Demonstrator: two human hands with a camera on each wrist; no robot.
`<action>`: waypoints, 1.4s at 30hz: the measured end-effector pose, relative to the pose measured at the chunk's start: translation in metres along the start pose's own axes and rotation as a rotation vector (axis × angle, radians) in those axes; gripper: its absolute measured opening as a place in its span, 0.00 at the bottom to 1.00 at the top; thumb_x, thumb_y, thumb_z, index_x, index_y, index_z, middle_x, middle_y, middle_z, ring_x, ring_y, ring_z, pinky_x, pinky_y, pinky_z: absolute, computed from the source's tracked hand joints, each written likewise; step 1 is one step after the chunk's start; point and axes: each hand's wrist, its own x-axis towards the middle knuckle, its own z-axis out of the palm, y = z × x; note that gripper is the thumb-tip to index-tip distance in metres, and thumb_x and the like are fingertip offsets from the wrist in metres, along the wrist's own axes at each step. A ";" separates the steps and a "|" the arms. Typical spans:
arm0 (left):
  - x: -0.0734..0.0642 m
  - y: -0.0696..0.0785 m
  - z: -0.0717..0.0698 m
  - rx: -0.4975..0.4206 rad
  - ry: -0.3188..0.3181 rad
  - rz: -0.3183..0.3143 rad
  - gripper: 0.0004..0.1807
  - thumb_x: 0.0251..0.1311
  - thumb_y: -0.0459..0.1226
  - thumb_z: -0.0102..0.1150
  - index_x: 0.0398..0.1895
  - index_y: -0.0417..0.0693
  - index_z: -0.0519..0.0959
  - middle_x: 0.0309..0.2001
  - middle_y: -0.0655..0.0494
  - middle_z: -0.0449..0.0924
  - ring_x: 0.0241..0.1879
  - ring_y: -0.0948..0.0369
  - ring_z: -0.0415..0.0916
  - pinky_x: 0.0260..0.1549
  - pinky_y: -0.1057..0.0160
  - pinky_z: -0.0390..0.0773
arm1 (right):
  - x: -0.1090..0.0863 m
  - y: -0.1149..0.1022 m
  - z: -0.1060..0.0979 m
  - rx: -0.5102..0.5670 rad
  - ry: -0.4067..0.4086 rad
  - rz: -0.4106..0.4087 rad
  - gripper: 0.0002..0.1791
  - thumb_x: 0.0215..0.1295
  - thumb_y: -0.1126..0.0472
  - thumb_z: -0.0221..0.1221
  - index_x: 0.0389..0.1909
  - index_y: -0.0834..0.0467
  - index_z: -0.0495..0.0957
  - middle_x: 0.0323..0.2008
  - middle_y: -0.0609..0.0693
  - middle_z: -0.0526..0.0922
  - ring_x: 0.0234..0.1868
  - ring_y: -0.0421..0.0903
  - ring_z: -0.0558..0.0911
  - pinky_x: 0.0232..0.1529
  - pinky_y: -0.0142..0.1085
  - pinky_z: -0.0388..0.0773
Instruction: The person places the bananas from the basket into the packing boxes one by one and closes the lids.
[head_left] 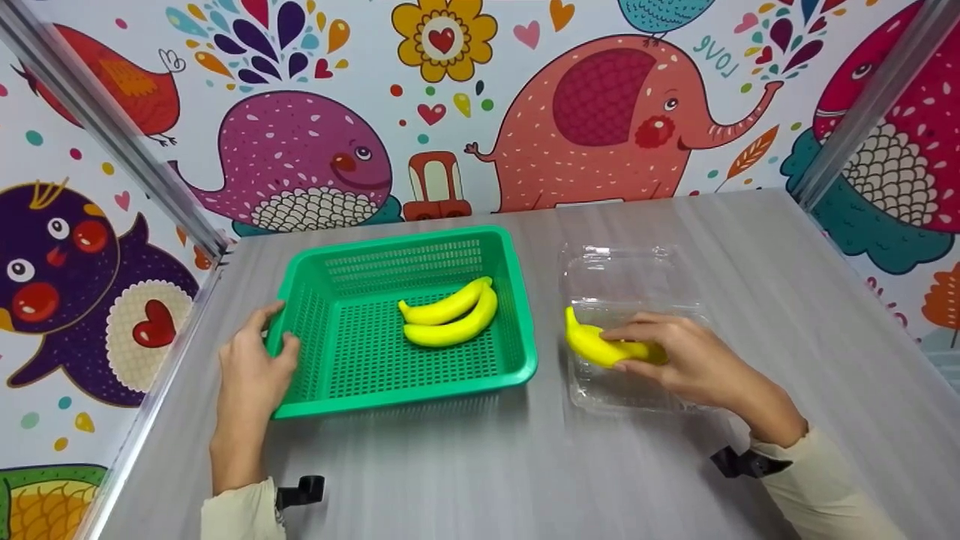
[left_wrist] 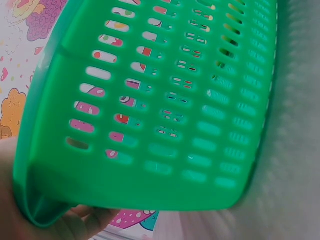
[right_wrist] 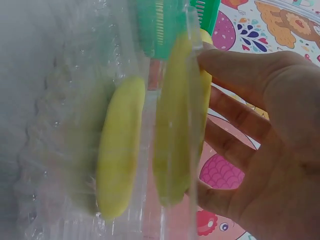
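My left hand (head_left: 251,367) grips the left rim of a green plastic basket (head_left: 405,394), thumb over the rim. Two yellow bananas (head_left: 450,326) lie together on the basket floor toward its right side. My right hand (head_left: 686,356) pinches a yellow banana (head_left: 589,345) between thumb and fingers, over a clear plastic clamshell box (head_left: 585,394). Through the clear plastic in the right wrist view, another banana (right_wrist: 120,150) shows beside the held one (right_wrist: 172,130). The left wrist view shows the basket's slotted outer side (left_wrist: 150,100), with part of my left hand (left_wrist: 82,222) at its rim.
The clamshell box stands right of the basket, its lid (head_left: 622,274) folded back toward the wall. Both rest on a grey wood-grain table (head_left: 450,480). Printed cartoon panels (head_left: 450,112) rise behind and at the sides, with metal posts (head_left: 127,135) at the corners.
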 end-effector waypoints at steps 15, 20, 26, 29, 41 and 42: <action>-0.002 -0.001 -0.003 0.004 0.021 0.014 0.29 0.75 0.32 0.57 0.78 0.43 0.72 0.70 0.32 0.79 0.66 0.36 0.80 0.62 0.35 0.80 | -0.004 0.001 -0.004 -0.009 -0.117 0.068 0.22 0.66 0.57 0.76 0.61 0.47 0.88 0.55 0.43 0.89 0.50 0.44 0.84 0.54 0.46 0.87; -0.002 -0.001 -0.005 0.007 0.006 -0.007 0.30 0.76 0.33 0.56 0.80 0.44 0.71 0.72 0.33 0.77 0.69 0.36 0.78 0.65 0.35 0.78 | 0.000 0.003 0.000 -0.017 -0.133 0.047 0.22 0.65 0.56 0.76 0.60 0.48 0.88 0.54 0.43 0.89 0.50 0.42 0.85 0.52 0.43 0.86; -0.001 0.000 -0.006 0.011 -0.010 -0.029 0.30 0.77 0.34 0.56 0.81 0.45 0.70 0.74 0.34 0.75 0.71 0.37 0.76 0.69 0.35 0.75 | -0.001 0.008 0.004 -0.027 -0.146 0.031 0.22 0.65 0.55 0.76 0.61 0.48 0.89 0.55 0.42 0.90 0.53 0.43 0.85 0.54 0.44 0.86; 0.000 0.001 -0.004 0.010 -0.018 -0.027 0.31 0.77 0.34 0.56 0.81 0.46 0.69 0.74 0.34 0.75 0.72 0.37 0.76 0.70 0.35 0.75 | -0.001 0.012 0.006 -0.021 -0.136 0.017 0.22 0.65 0.56 0.76 0.61 0.48 0.89 0.54 0.41 0.90 0.53 0.43 0.85 0.54 0.44 0.86; -0.001 0.002 0.000 0.014 -0.010 -0.017 0.30 0.76 0.33 0.56 0.80 0.45 0.70 0.73 0.34 0.76 0.69 0.37 0.77 0.68 0.35 0.76 | -0.006 0.022 0.015 0.068 -0.138 -0.002 0.22 0.64 0.59 0.77 0.59 0.51 0.89 0.50 0.41 0.89 0.51 0.42 0.84 0.54 0.39 0.86; 0.000 0.002 0.000 0.015 -0.009 -0.015 0.30 0.76 0.34 0.56 0.80 0.45 0.70 0.73 0.34 0.77 0.70 0.37 0.77 0.69 0.35 0.75 | -0.006 0.022 0.015 0.061 -0.134 0.000 0.22 0.64 0.59 0.77 0.58 0.51 0.89 0.49 0.41 0.89 0.50 0.41 0.84 0.54 0.38 0.86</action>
